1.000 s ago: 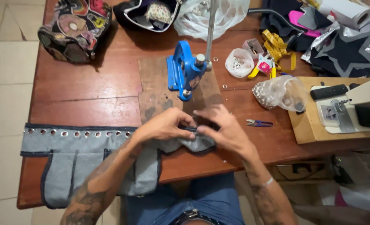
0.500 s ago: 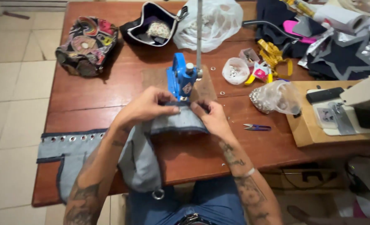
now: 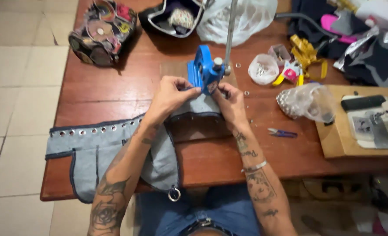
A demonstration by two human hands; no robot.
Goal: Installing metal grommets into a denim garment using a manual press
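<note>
Denim piece [image 3: 115, 153] under blue press [image 3: 205, 72], wooden table [image 3: 102, 96].

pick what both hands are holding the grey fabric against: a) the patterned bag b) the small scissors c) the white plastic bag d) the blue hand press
D: the left hand and right hand pinch the grey fabric at the base of the blue hand press; the small scissors lie apart, to the right.

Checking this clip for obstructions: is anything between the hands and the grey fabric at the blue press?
Nothing visible. Both the left hand and right hand already grip the fabric, holding it at the press.
</note>
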